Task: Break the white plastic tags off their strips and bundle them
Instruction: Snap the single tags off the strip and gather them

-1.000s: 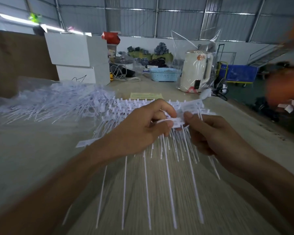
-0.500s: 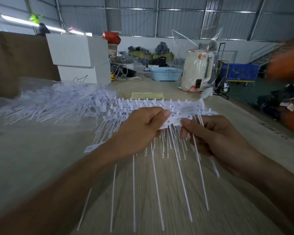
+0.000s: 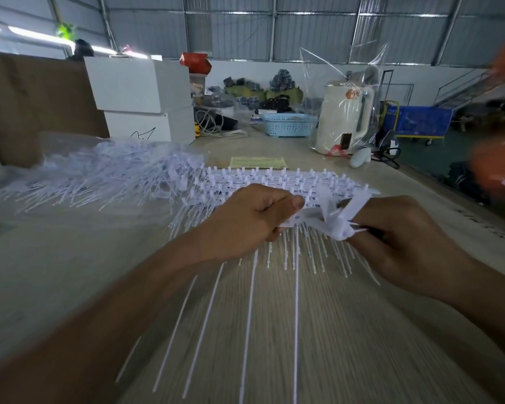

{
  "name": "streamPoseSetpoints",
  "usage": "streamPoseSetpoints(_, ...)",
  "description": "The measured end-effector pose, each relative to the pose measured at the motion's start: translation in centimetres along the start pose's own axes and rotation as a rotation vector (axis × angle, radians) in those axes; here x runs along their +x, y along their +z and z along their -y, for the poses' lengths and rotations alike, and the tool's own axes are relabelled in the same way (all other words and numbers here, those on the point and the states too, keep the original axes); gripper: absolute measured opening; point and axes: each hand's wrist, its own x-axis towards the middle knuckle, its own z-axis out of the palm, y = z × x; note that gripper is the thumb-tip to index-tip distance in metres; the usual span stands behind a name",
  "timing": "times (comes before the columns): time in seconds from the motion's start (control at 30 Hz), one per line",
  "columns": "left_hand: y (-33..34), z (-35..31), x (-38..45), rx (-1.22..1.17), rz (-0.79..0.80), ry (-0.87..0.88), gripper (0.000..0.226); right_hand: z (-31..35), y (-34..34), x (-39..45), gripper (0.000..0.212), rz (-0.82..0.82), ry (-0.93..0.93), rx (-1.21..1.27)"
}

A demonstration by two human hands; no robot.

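A strip of white plastic tags (image 3: 305, 218) is held above the wooden table (image 3: 70, 272), its long thin tails hanging toward me. My left hand (image 3: 245, 217) grips the strip's left part between thumb and curled fingers. My right hand (image 3: 403, 237) grips the strip's right end, which is twisted upward and bent away from the rest. More tag strips (image 3: 274, 182) lie flat just behind my hands. A big loose heap of white tags (image 3: 99, 173) spreads over the table's left side.
White boxes (image 3: 140, 97) are stacked at the back left beside a brown board (image 3: 27, 97). A blue basket (image 3: 287, 123), a cream kettle in a clear bag (image 3: 343, 118) and a yellow paper (image 3: 257, 162) sit at the back. The table's right edge drops to the floor.
My right hand has twisted the strip's right end upward and away from my left hand, bending it. Both hands have shifted slightly right.
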Motion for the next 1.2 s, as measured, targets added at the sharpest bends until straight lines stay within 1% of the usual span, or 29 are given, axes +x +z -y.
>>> streamPoseSetpoints(0.13, -0.1, 0.4, 0.1, -0.019, 0.046, -0.016, 0.050, -0.1, -0.7, 0.0, 0.024, 0.067, -0.098, -0.094)
streamPoseSetpoints(0.2, -0.1, 0.5, 0.1, -0.009, 0.064, -0.026, 0.053, 0.0, -0.9, 0.3, 0.022, 0.109, -0.105, -0.107)
streamPoseSetpoints(0.27, 0.0, 0.4, 0.1, -0.022, 0.078, -0.021, 0.050, -0.2, -0.8, 0.3, 0.022, 0.114, -0.090, -0.112)
streamPoseSetpoints(0.33, 0.0, 0.2, 0.1, -0.060, 0.077, -0.018, 0.043, -0.7, -0.8, 0.1, 0.023, 0.081, -0.060, -0.120)
streamPoseSetpoints(0.43, -0.2, -0.2, 0.1, -0.153, 0.078, -0.004, 0.044, -0.6, -0.4, 0.1, 0.031, -0.006, -0.008, -0.081)
streamPoseSetpoints(0.5, -0.4, -0.4, 0.1, -0.192, 0.088, 0.030, 0.045, -0.2, -0.2, 0.3, 0.032, -0.051, 0.049, -0.046)
streamPoseSetpoints(0.73, -0.4, -0.9, 0.1, -0.162, 0.063, 0.062, 0.047, 0.2, 0.5, 0.4, 0.037, -0.123, 0.300, 0.134)
streamPoseSetpoints(0.77, -0.5, -0.7, 0.0, -0.149, 0.066, 0.059, 0.047, -0.6, 0.0, 0.2, 0.038, -0.195, 0.370, 0.207)
streamPoseSetpoints(0.8, -0.9, -0.5, -0.1, -0.128, 0.067, 0.047, 0.048, -1.9, -0.9, 0.2, 0.038, -0.314, 0.462, 0.309)
streamPoseSetpoints(0.87, -1.7, 0.0, -0.4, -0.094, 0.030, 0.009, 0.049, -4.6, -3.4, 0.6, 0.052, -0.602, 0.671, 0.451)
streamPoseSetpoints(0.9, -1.9, 0.3, -0.3, -0.091, 0.001, -0.009, 0.048, -5.7, -4.3, 0.4, 0.057, -0.668, 0.753, 0.495)
streamPoseSetpoints(0.93, -2.1, 0.6, -0.2, -0.096, -0.033, -0.021, 0.047, -6.3, -4.7, 0.2, 0.058, -0.667, 0.796, 0.538)
streamPoseSetpoints(1.0, -2.1, 0.8, -0.1, -0.116, -0.073, -0.021, 0.044, -5.7, -4.0, -0.3, 0.049, -0.488, 0.769, 0.577)
streamPoseSetpoints(1.07, -2.1, 0.9, -0.1, -0.090, -0.043, 0.003, 0.042, -3.6, -2.5, -0.4, 0.041, -0.317, 0.703, 0.561)
streamPoseSetpoints(1.1, -2.1, 0.8, -0.1, -0.075, -0.014, 0.013, 0.036, -2.6, -1.9, -0.4, 0.041, -0.271, 0.665, 0.545)
streamPoseSetpoints(1.17, -2.1, 0.5, -0.2, -0.074, 0.025, 0.020, 0.020, -1.4, -1.1, 0.0, 0.041, -0.232, 0.605, 0.510)
streamPoseSetpoints(1.2, -2.1, 0.4, -0.3, -0.075, 0.025, 0.028, 0.017, -1.0, -0.7, 0.2, 0.041, -0.220, 0.588, 0.471)
